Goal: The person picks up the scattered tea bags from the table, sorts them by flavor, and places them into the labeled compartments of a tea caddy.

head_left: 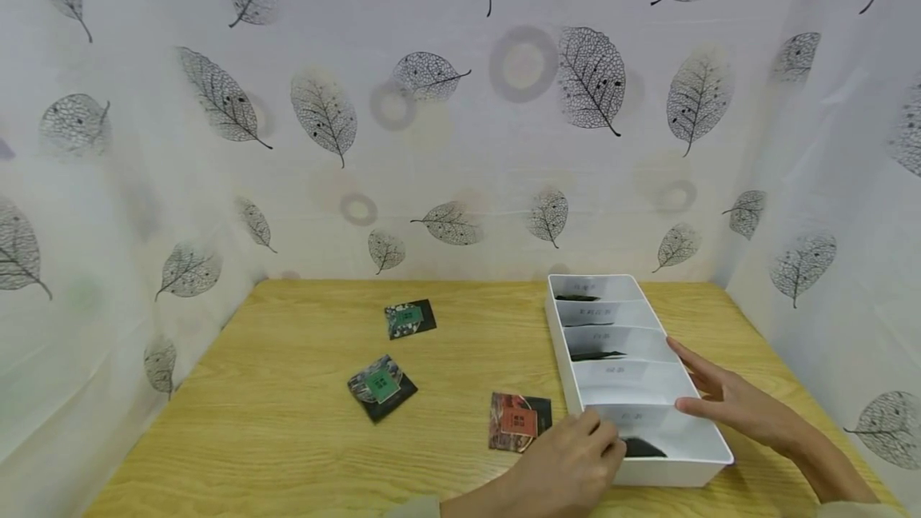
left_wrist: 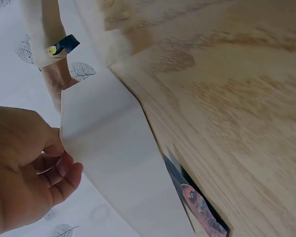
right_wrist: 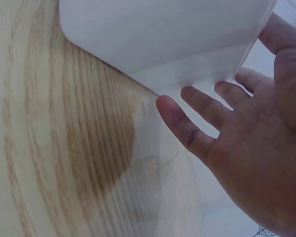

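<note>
A long white divided box point(head_left: 675, 472) stands on the right side of the table. My left hand point(head_left: 572, 462) is at its near left corner, fingers curled over the rim of the front compartment. Right by those fingers, a dark flat sachet point(head_left: 643, 448) lies in that compartment; I cannot tell whether the fingertips pinch it. In the left wrist view, thumb and fingertips bend in at the rim. My right hand point(head_left: 748, 406) rests against the box's right side, fingers spread and fairly straight. Just left of the box lies a sachet with a red label point(head_left: 518, 422).
Two sachets with green labels lie further left, a nearer one point(head_left: 381, 386) and a farther one point(head_left: 408, 318). Dark sachets point(head_left: 597, 356) show in several rear compartments, whose dividers carry printed labels. A leaf-patterned curtain point(head_left: 460, 166) surrounds the wooden table point(head_left: 288, 454).
</note>
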{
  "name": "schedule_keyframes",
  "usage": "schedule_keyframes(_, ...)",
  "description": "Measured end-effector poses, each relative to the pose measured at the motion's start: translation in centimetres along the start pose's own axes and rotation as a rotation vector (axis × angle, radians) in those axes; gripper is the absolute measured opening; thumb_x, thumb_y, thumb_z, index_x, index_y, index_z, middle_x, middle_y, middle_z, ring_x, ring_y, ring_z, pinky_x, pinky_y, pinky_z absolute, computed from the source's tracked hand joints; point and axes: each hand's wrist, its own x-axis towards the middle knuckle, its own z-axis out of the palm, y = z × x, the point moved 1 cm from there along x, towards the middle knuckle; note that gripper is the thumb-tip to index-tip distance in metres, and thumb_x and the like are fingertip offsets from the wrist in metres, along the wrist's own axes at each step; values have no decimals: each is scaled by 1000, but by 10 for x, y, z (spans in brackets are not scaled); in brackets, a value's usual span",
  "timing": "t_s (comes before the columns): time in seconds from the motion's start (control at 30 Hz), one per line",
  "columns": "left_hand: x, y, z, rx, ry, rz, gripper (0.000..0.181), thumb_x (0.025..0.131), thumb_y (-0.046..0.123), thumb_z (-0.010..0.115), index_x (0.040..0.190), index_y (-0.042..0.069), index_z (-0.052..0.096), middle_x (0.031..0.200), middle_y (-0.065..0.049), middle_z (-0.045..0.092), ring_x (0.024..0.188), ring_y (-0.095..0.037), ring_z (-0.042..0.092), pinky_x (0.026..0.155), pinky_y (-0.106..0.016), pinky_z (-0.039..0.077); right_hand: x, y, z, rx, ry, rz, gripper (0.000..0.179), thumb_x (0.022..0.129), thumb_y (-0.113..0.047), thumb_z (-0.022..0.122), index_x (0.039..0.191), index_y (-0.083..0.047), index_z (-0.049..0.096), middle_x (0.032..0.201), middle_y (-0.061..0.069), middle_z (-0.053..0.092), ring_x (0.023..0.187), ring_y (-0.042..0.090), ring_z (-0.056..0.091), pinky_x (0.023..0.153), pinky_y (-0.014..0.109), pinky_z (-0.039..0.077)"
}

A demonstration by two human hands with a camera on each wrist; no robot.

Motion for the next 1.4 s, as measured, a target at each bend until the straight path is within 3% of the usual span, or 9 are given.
schedule_keyframes(0.13,-1,-1,-1,-64,-90,1,34,110,38,47,123,20,73,112,8,64,96,-6,52,73,-12,45,-1,-2,0,-19,4,-9,81,103,-3,59,167,-12,10,165,32,6,134,-17,30,95,18,48)
schedule_keyframes(0.23,-3,-2,-2,-87,-111,5,41,109,46,45,126,19,71,114,8,64,98,-6,53,76,-12,45,-1,-2,0,-15,2,-5,81,103,-3,58,167,-12,10,165,32,5,133,-17,30,95,18,48)
schedule_keyframes(0.33,-3,-3,-2,-141,-107,4,39,109,44,49,127,18,72,113,8,65,99,-5,53,82,-12,46,-1,-2,0,-6,0,2,81,103,-3,58,167,-14,10,165,32,5,133,-18,31,95,19,49)
schedule_keyframes(0.47,-7,-7,-4,-320,-113,-48,29,105,27,62,130,18,72,116,6,62,101,-3,53,87,-9,43,-2,-2,0,-22,5,-5,81,103,-3,58,167,-14,11,165,32,6,134,-18,29,96,16,46)
schedule_keyframes(0.67,-18,-19,-10,-679,-82,-193,33,101,15,67,134,15,70,127,2,59,101,3,54,85,-4,41,-1,-1,0,-43,14,-21,81,103,-2,59,167,-11,11,164,35,6,135,-19,26,98,13,42)
schedule_keyframes(0.8,-30,-28,-12,-875,-108,-300,36,104,16,64,140,14,65,134,3,57,105,5,55,86,-5,42,-1,-2,0,-60,19,-19,81,102,-3,60,167,-12,12,164,34,7,134,-20,26,98,12,41)
schedule_keyframes(1.13,-69,-59,-11,-1110,-140,-608,42,105,23,63,147,16,59,136,4,57,93,1,57,79,-17,52,0,-1,0,-73,28,-13,81,102,-4,61,167,-13,13,164,34,9,133,-20,27,98,11,40)
schedule_keyframes(1.27,-89,-73,-9,-1283,-119,-744,43,105,20,64,147,16,58,137,0,58,102,-4,60,79,-21,54,0,-1,0,-83,25,-2,81,102,-5,61,167,-14,13,165,32,9,132,-20,27,97,12,41)
schedule_keyframes(1.4,-113,-86,-8,-1320,-95,-837,44,105,20,63,148,18,56,140,-6,58,109,-12,63,84,-27,55,-1,-1,0,-93,26,-3,81,102,-5,61,167,-16,13,166,32,10,132,-20,27,97,12,41)
